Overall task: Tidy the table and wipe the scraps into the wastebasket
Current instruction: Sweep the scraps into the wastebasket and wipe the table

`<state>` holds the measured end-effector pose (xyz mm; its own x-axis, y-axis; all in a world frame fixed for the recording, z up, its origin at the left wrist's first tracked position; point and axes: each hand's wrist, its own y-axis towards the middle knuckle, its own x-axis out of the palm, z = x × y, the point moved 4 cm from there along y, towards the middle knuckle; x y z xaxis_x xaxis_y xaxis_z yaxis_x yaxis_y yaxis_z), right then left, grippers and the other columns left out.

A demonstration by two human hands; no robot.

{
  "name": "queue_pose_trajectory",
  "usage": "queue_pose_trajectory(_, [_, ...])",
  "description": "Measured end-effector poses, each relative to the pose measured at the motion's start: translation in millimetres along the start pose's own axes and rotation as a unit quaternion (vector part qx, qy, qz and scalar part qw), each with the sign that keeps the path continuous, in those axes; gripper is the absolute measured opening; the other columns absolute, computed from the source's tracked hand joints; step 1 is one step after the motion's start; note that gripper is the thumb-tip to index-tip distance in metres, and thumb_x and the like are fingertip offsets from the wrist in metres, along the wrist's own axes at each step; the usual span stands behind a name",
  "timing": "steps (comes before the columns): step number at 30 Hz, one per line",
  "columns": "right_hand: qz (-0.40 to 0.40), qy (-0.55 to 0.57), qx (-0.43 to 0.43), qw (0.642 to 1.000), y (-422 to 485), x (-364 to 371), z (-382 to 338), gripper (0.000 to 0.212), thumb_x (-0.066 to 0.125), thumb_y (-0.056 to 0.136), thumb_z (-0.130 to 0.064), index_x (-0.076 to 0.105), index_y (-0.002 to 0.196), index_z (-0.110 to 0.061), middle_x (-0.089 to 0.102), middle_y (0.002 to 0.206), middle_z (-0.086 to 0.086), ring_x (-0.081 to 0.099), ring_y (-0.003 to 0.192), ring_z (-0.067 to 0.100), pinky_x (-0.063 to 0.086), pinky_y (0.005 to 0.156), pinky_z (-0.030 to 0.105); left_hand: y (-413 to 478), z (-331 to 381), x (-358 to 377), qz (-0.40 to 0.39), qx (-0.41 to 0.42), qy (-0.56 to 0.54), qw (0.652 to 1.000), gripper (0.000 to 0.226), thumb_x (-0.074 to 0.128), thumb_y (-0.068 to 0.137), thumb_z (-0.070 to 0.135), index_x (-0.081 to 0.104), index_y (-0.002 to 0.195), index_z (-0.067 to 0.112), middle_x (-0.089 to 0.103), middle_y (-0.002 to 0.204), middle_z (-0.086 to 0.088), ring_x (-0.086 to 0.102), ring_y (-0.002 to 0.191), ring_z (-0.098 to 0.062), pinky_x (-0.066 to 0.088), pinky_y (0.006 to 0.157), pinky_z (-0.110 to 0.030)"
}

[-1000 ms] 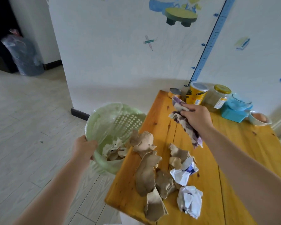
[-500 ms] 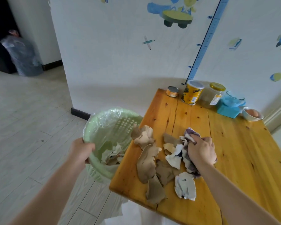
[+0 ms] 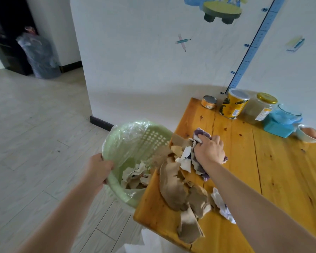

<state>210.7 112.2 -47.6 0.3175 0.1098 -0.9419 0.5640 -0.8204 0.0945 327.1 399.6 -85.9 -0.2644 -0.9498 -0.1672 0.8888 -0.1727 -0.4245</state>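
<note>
My left hand [image 3: 98, 168] grips the rim of a pale green wastebasket [image 3: 135, 143] lined with clear plastic, held tilted against the left edge of the wooden table [image 3: 281, 170]. Several paper scraps lie inside it. My right hand [image 3: 209, 151] presses a purple and white cloth [image 3: 201, 133] onto the table near that edge. Brown and white paper scraps [image 3: 173, 185] are piled in front of the cloth, some of them overhanging the edge above the basket. A crumpled white scrap [image 3: 223, 207] lies under my right forearm.
Along the wall at the table's far side stand a small tin [image 3: 208, 102], a yellow canister [image 3: 233, 104], a glass jar [image 3: 261, 108], a blue container [image 3: 281, 123] and a white bowl [image 3: 309, 134]. A dark bagged bin [image 3: 40, 55] stands far left on the floor.
My right hand with the cloth has come down from the far side of the table and pushed the scraps left toward the basket. Scraps now bunch at the table's edge.
</note>
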Motion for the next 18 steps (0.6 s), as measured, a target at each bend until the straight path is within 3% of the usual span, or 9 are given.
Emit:
queue_pose_trajectory(6, [0.001,0.004,-0.053,0.999,-1.3,9.9,-26.8,0.041,0.036,0.094,-0.025,0.049,0.132,-0.032,0.041,0.129,0.009,0.037,0.12,0.03,0.042,0.09,0.039,6.9,-0.7,2.5,0.004,-0.002,0.009,1.0,0.022,0.05,0.077,-0.014,0.05,0.07,0.006,0.054,0.067,-0.015,0.054,0.057,-0.028,0.04,0.045,-0.029])
queue_pose_trajectory(14, [-0.027,0.027,-0.116,0.993,-13.8,24.7,-69.8,0.043,0.037,0.093,-0.018,0.047,0.134,-0.027,0.039,0.132,0.012,0.035,0.121,0.031,0.044,0.086,0.04,7.0,-3.8,1.5,0.003,-0.002,0.011,1.0,0.022,0.049,0.076,-0.015,0.051,0.07,0.006,0.054,0.066,-0.014,0.053,0.054,-0.027,0.035,0.029,-0.019])
queue_pose_trajectory(18, [-0.043,0.045,-0.127,0.99,-21.4,31.8,-85.3,0.042,0.038,0.094,-0.016,0.047,0.134,-0.025,0.037,0.131,0.013,0.033,0.121,0.031,0.042,0.09,0.042,6.4,-3.7,1.7,0.001,-0.004,0.009,1.0,0.021,0.049,0.077,-0.014,0.052,0.072,0.007,0.055,0.066,-0.014,0.054,0.054,-0.028,0.037,0.03,-0.021])
